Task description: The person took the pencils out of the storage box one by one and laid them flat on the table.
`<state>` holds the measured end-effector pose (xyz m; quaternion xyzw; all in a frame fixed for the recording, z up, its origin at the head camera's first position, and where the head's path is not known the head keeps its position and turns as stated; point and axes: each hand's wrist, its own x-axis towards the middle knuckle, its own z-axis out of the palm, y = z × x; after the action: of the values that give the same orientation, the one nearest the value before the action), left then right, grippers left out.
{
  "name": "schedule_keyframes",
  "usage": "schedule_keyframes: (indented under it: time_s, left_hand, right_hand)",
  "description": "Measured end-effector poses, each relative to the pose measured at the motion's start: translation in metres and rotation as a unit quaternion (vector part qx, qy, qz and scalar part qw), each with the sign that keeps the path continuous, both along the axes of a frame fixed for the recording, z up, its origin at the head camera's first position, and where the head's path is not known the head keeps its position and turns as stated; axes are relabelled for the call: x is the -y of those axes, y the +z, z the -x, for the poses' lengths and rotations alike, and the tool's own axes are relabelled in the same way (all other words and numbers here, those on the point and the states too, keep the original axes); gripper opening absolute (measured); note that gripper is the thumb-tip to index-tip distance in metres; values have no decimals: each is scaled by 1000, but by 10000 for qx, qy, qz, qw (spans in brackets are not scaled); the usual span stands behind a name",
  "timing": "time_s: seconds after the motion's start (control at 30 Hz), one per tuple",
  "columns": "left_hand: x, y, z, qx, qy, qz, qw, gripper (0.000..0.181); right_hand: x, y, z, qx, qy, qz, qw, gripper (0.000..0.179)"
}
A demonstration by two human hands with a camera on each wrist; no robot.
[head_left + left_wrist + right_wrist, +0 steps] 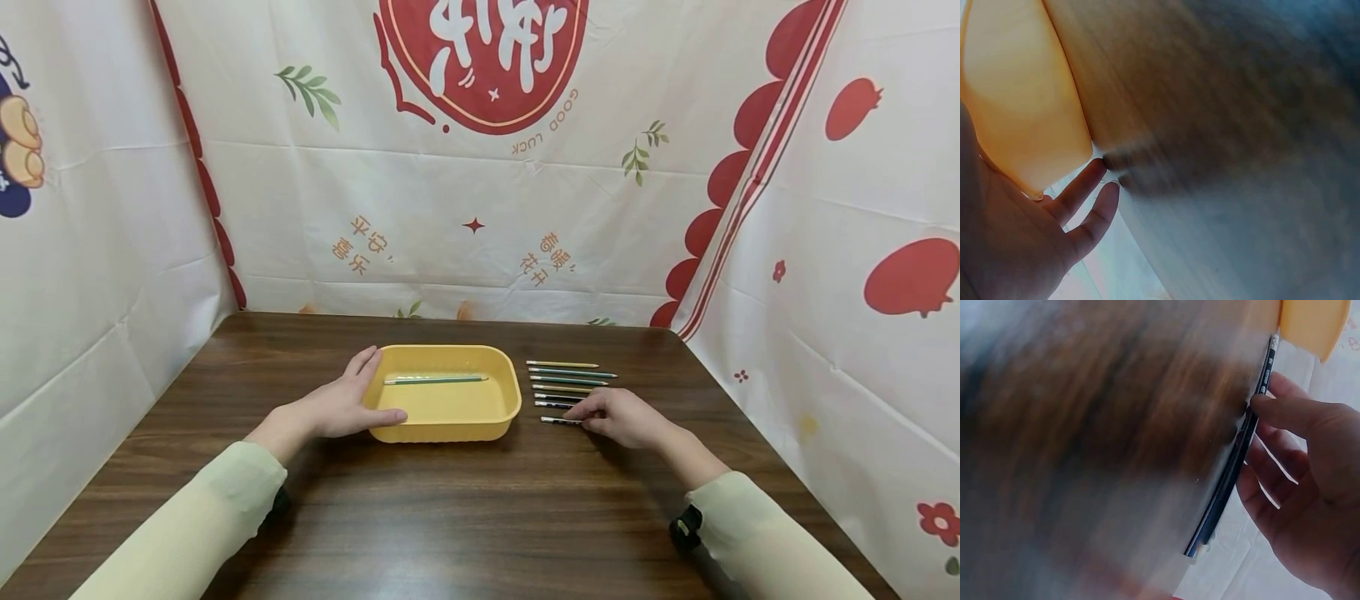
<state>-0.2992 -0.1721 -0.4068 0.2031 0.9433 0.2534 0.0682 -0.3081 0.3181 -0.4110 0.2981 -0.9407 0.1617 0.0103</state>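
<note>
A yellow plastic basin (450, 432) stands on the table with a green pencil (437, 380) lying inside it. My left hand (341, 404) rests against the basin's left end, thumb at the front rim and fingers extended toward the back corner. Just right of the basin, my right hand (622, 418) pinches a black pencil (558, 420) between thumb and fingers. In the right wrist view, the thumb presses on this black pencil (1266, 372), whose white end points toward the basin. Beyond it lie several pencils in a row, among them a yellow pencil (562, 364) at the back.
The dark wooden table (450, 517) reaches back to a white printed cloth (420, 192) hanging behind it. More printed cloth hangs along the left and right sides.
</note>
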Motion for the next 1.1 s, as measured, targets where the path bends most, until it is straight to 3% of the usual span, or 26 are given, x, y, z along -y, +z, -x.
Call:
schedule_keyframes:
  time_s: [0.33, 0.8, 1.1]
  left_hand:
    - [-1, 0, 0, -69, -7, 90, 9999, 125]
    - [0, -1, 0, -133, -36, 93, 9999, 124]
    - [-1, 0, -2, 9, 56, 24, 10000, 126]
  right_hand:
    - [2, -3, 5, -276, 51, -112, 9995, 30]
    - [5, -1, 7, -302, 115, -170, 9993, 31]
    - [6, -2, 7, -277, 73, -219, 9994, 32]
